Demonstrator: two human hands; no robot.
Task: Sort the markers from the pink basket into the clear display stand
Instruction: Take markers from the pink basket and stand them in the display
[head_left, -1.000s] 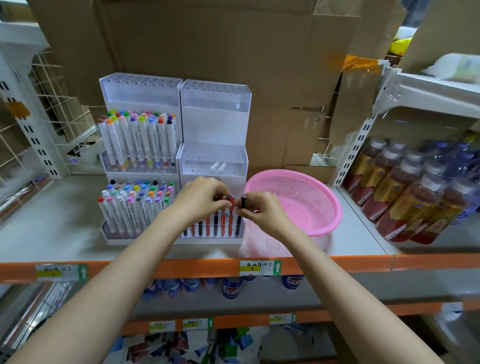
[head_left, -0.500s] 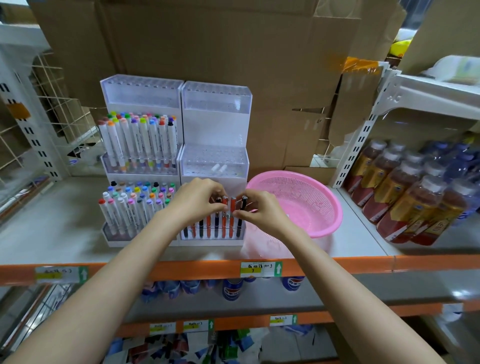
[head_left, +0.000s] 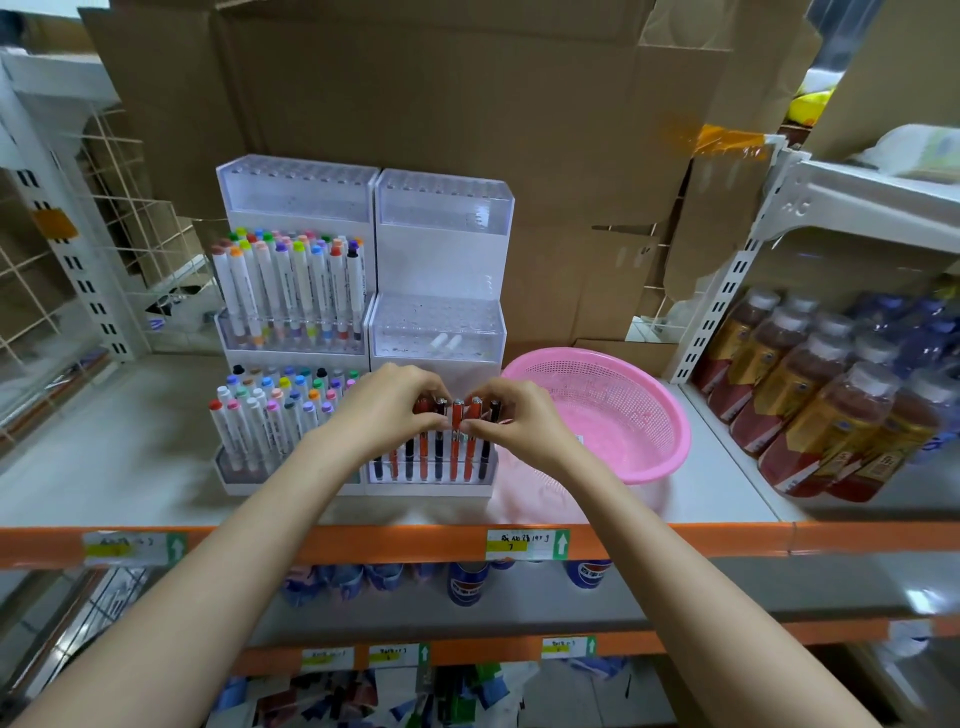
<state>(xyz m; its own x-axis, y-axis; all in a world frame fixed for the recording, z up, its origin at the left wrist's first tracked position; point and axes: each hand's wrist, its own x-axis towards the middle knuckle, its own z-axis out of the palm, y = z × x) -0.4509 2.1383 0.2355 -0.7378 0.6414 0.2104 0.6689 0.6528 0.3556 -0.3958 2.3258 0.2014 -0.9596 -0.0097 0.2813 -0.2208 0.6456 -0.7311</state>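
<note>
— Where are the markers (head_left: 439, 457) found?
— Upright in the front row of the clear display stand (head_left: 410, 332), red and black mixed. Caps toward the stand's left side are pinched by the curled fingers of the left hand (head_left: 387, 410). One red marker (head_left: 456, 415) is nipped between thumb and forefinger of the right hand (head_left: 514, 415).
— How are they best handled?
— They are judged light, stiff and smooth. A hold at the cap is advised, with the marker pressed straight down. The pink basket (head_left: 623, 405) is set just right of the stand.
</note>
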